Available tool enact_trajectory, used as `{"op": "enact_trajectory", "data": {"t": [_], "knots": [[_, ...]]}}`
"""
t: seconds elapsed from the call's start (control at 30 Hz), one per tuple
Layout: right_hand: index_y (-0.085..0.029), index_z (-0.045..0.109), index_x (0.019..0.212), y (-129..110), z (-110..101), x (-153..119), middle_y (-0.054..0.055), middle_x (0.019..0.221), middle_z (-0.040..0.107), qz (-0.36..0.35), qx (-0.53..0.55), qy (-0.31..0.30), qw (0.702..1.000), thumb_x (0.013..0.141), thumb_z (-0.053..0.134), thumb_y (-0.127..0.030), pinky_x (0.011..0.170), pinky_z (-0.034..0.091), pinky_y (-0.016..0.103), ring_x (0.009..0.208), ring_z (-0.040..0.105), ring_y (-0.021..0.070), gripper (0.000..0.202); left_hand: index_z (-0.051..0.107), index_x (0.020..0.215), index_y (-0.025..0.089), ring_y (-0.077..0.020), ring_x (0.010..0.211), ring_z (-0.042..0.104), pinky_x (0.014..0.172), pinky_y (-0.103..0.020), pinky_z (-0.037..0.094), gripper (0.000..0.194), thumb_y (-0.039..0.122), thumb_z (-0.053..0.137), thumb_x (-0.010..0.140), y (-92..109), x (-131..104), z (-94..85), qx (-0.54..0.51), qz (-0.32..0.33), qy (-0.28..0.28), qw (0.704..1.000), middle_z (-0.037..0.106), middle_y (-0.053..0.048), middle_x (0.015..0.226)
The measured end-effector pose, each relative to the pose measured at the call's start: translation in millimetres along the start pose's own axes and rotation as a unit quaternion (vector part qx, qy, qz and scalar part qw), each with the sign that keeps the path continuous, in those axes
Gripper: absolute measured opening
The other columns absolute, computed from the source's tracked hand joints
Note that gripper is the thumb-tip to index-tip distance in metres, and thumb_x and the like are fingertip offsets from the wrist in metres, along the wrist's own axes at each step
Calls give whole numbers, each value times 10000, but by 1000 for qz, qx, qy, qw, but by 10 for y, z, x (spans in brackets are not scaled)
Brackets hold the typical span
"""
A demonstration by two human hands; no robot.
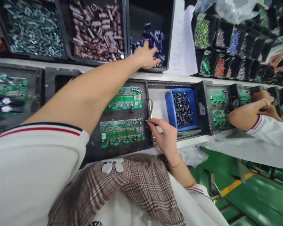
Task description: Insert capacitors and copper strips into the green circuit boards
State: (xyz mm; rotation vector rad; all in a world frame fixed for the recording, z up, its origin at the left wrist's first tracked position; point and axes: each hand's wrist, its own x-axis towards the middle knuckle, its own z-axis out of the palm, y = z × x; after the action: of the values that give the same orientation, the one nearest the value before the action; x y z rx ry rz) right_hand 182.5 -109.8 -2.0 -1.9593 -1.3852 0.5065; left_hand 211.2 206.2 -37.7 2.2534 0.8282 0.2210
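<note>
My left hand (147, 56) reaches into a black bin (169, 47), its fingers spread over blue cylindrical capacitors (157, 37). Below that arm, two green circuit boards lie in a black carrier: the upper board (129, 99) is partly hidden by my forearm, the lower board (122, 133) shows almost whole. My right hand (166, 135) is at the carrier's right edge beside the lower board. Its thumb and index finger are pinched together at a tiny item too small to name. Small parts stand along the boards.
A blue tray (168, 108) of small black capacitors sits right of the carrier. Bins of brown capacitors (99, 29) and grey-green parts (34, 28) stand at the back left. At the right, a co-worker's arm (245, 114) is over more boards. Another board (8, 86) lies far left.
</note>
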Motion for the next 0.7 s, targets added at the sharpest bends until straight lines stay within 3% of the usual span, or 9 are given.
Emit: {"op": "enact_trajectory", "data": {"t": [0.13, 0.27, 0.37, 0.43, 0.5, 0.6, 0.7], "knots": [[-244, 672, 912, -9, 80, -111, 66, 1055, 644, -23, -27, 12, 999, 889, 565, -203, 905, 523, 362, 1027, 612, 187, 117, 516, 1319, 212, -259, 1268, 331, 1137, -452, 73, 616, 597, 430, 847, -100, 29, -99, 1, 30, -11, 1000, 447, 14, 1388], [-246, 651, 881, 49, 224, -99, 74, 1099, 591, -14, -50, 28, 998, 863, 576, -173, 915, 520, 398, 1072, 577, 204, 106, 525, 1263, 236, -205, 1235, 363, 1137, -393, 116, 395, 349, 488, 886, -89, 54, -182, -10, 44, 27, 999, 381, 47, 1433], [-239, 638, 869, 55, 264, -62, 68, 1094, 585, -7, -52, 25, 998, 860, 568, -160, 927, 513, 403, 1074, 571, 201, 106, 563, 1223, 250, -186, 1205, 393, 1137, -382, 131, 394, 195, 539, 833, -70, 104, -247, -27, 33, 53, 998, 412, 49, 1407], [-233, 633, 861, 38, 261, -46, 68, 1098, 585, -5, -51, 20, 998, 859, 563, -154, 934, 507, 399, 1075, 569, 197, 105, 556, 1243, 255, -156, 1211, 395, 1126, -329, 162, 399, 207, 505, 851, -40, 146, -304, -40, 19, 85, 995, 463, 64, 1365], [-226, 630, 849, 20, 251, -40, 70, 1105, 584, -3, -54, 13, 998, 855, 563, -151, 939, 501, 396, 1078, 567, 196, 100, 479, 1320, 267, -99, 1132, 448, 1054, -265, 279, 426, 273, 421, 898, 10, 166, -378, -102, -12, 99, 990, 481, 96, 1343], [-223, 624, 831, 8, 248, -41, 72, 1108, 584, 1, -68, 10, 998, 847, 564, -152, 947, 491, 407, 1081, 564, 202, 95, 388, 1362, 272, -17, 933, 487, 918, -192, 374, 448, 351, 386, 921, 87, 36, -500, -291, -48, -27, 955, 523, 123, 1270], [-219, 620, 821, 10, 277, -41, 76, 1103, 589, 1, -82, 23, 996, 842, 555, -149, 949, 483, 417, 1080, 559, 206, 99, 516, 1219, 209, -10, 881, 484, 883, -179, 384, 379, 401, 461, 897, 129, -422, -561, -394, -69, -162, 902, 607, 102, 1082]]}}
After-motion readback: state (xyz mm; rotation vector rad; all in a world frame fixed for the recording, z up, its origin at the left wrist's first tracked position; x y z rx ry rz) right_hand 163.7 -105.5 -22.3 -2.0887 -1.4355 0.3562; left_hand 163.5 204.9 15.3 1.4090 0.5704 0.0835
